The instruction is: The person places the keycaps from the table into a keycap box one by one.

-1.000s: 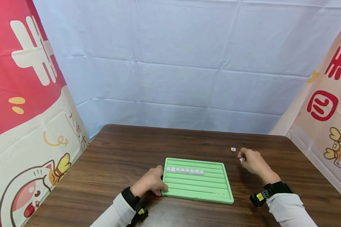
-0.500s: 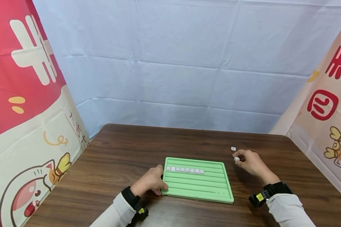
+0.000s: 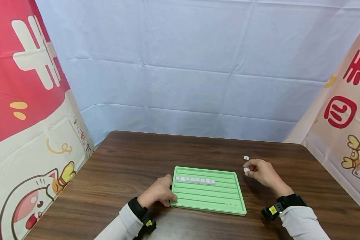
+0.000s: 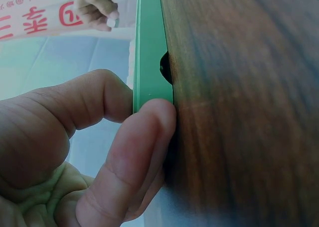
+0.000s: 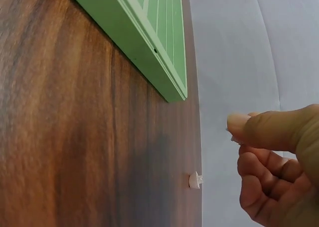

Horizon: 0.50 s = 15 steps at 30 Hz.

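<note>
A light green board [image 3: 208, 198] with ridged rows lies flat on the table. Along an upper row sit several small white keycaps [image 3: 195, 180], starting near its left side. My left hand [image 3: 158, 191] grips the board's left edge; in the left wrist view the thumb and a finger press on the green edge [image 4: 152, 48]. To the right of the board, my right hand [image 3: 264, 172] pinches one white keycap [image 3: 246, 169] between thumb and fingertips, above the table. Most of that keycap is hidden by the thumb in the right wrist view. Just beyond it another white keycap [image 3: 246, 158] lies on the table.
The dark wooden table [image 3: 132, 153] ends at a pale blue cloth backdrop [image 3: 186, 83]. Printed cloths hang at the left [image 3: 27, 100] and right [image 3: 342, 150]. Black straps with small cameras are on both wrists.
My right hand has moved left toward the board with the keycap, which is now more visible at its fingertips. The left hand and board stay put.
</note>
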### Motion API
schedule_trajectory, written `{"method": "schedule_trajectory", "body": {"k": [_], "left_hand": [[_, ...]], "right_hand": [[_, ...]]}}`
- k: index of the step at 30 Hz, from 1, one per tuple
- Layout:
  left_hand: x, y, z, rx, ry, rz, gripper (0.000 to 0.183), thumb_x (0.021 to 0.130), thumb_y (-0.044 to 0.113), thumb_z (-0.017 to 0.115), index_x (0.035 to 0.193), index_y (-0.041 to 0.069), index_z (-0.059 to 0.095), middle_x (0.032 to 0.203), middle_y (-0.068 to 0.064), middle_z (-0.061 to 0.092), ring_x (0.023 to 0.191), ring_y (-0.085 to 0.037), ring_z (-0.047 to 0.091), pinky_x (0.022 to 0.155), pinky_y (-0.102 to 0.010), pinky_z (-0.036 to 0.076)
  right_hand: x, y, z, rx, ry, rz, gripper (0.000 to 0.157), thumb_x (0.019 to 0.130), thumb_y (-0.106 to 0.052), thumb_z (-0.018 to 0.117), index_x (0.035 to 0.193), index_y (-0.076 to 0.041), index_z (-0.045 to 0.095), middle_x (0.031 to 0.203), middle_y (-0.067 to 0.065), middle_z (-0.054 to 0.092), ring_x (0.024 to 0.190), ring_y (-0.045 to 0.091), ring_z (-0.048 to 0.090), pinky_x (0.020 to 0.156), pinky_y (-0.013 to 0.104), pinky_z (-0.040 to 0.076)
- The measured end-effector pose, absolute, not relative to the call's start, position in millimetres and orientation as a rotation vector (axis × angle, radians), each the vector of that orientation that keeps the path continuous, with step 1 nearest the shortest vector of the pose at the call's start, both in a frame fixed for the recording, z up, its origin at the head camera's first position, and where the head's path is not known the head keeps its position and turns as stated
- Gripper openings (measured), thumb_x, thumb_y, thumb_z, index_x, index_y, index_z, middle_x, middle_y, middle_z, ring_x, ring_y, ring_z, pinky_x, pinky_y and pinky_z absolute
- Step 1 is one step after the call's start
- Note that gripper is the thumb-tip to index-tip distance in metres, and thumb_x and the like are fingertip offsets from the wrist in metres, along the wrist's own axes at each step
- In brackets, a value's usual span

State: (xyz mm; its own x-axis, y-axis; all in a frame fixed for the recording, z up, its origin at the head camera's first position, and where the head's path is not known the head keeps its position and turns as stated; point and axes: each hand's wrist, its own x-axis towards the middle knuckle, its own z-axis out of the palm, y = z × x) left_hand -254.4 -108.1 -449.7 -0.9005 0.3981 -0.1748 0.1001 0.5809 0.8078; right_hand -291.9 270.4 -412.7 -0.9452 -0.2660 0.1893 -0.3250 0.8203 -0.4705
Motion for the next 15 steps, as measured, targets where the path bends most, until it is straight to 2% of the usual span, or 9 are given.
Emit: {"method": "schedule_trajectory", "body": {"k": [5,10,15], "left_hand": [[-254.3,-108.7,-448.6,0.402,2.476,1.242,0.046,0.073,-0.006,0.069,0.112,-0.005,0.044,0.055,-0.015,0.055,0.044,-0.024,0.058,0.042,-0.033,0.049],[-253.3,-109.2,-448.1,0.405,2.473,1.240,0.047,0.073,-0.006,0.069,0.113,-0.006,0.044,0.056,-0.015,0.056,0.045,-0.024,0.058,0.043,-0.033,0.049],[-252.2,-110.0,-447.7,0.413,2.475,1.235,0.042,0.073,-0.007,0.069,0.108,-0.005,0.045,0.057,-0.015,0.056,0.045,-0.023,0.058,0.043,-0.033,0.049]], "right_hand": [[-291.5,268.8,-411.5,0.446,-2.908,0.801,0.016,0.083,-0.001,0.067,0.098,0.000,0.064,0.077,0.002,0.052,0.065,0.017,0.048,0.054,0.033,0.039],[-290.3,267.3,-412.7,0.410,-2.937,0.811,0.013,0.084,-0.002,0.067,0.096,-0.002,0.063,0.082,0.003,0.057,0.069,0.017,0.054,0.056,0.033,0.042],[-289.2,265.7,-414.2,0.396,-2.944,0.915,0.017,0.085,0.003,0.063,0.102,0.002,0.060,0.085,0.008,0.058,0.069,0.017,0.058,0.055,0.032,0.046]]}}
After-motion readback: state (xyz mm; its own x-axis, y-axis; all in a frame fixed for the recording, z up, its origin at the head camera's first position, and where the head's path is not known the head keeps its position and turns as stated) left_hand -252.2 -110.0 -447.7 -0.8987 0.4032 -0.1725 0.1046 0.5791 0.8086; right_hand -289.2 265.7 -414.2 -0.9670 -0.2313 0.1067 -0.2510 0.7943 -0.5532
